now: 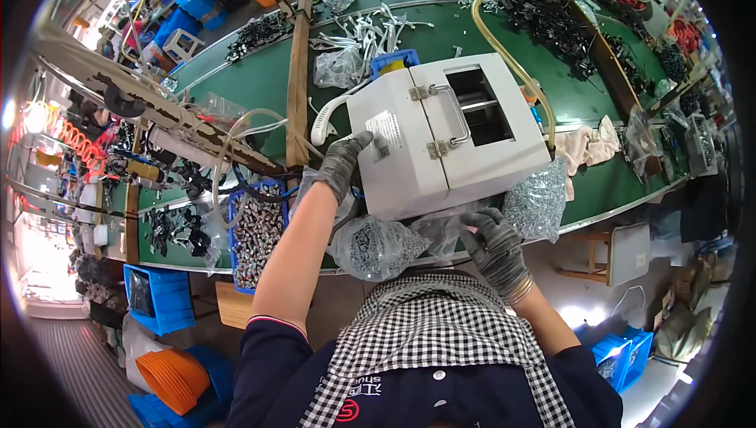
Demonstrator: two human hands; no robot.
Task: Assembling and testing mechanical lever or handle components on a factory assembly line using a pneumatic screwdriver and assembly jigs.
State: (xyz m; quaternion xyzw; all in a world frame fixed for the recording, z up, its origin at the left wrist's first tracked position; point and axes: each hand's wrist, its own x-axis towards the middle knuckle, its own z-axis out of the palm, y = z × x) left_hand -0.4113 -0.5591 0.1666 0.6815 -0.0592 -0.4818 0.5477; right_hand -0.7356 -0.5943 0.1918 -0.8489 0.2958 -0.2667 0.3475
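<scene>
A white metal box (445, 133) with a handle and two hinges stands on the green table (268, 85) in front of me. My left hand (344, 163), in a grey glove, rests on the box's left front corner. My right hand (496, 248), also gloved, reaches at a clear plastic bag (441, 231) below the box's front edge, fingers curled on the plastic. A clear bag full of small screws (376, 248) lies between my hands.
Another bag of screws (537, 206) sits right of the box. A blue bin of metal parts (258, 233) is at my left. A wooden beam (297, 81), black parts (551, 22), white parts (370, 34) and a tan hose (504, 42) lie farther back.
</scene>
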